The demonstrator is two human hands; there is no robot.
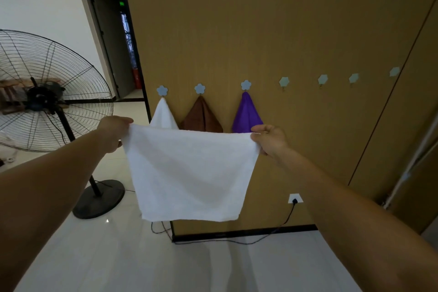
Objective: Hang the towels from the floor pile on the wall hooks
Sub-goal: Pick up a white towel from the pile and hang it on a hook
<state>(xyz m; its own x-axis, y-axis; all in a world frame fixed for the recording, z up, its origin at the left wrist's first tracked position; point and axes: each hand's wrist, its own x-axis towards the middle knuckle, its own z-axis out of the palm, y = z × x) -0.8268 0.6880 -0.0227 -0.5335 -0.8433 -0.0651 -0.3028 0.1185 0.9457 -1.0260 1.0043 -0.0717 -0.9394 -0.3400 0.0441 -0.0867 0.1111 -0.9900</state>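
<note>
Holding: a white towel point(189, 173) hangs spread flat in the air between both hands, in front of the wooden wall panel point(260, 31) and clear of the floor point(118, 256).
Left grip: the left grip point(113, 133) is clamped on the towel's upper left corner, thumb and fingers pinching the cloth.
Right grip: the right grip point(270, 140) is clamped on the upper right corner in the same way.
Towel edges: the top edge runs taut and nearly level from grip to grip; both side edges lean slightly inward; the bottom edge hangs free above the dark skirting.
Hook row: seven flower-shaped hooks cross the panel, the row climbing a little toward the right.
Taken hooks: the first hook point(162, 90) carries a hung white towel point(163, 116), the second hook point(199, 88) a brown towel point(201, 116), the third hook point(246, 84) a purple towel point(246, 116); each hangs in a point, its lower part hidden behind the held towel's top edge.
Bare hooks: the fourth hook point(284, 81) sits above and just right of the right grip; three more follow, the last just beside a dark seam in the panel.
Left side: a standing fan point(47, 92) is close beside the left forearm, its round base point(99, 199) on the floor near the towel's lower left edge.
Right side: open panel, then a white pipe point(414, 161).
Low edge: a black cable point(237, 242) runs from a wall socket point(295, 198) along the skirting.
</note>
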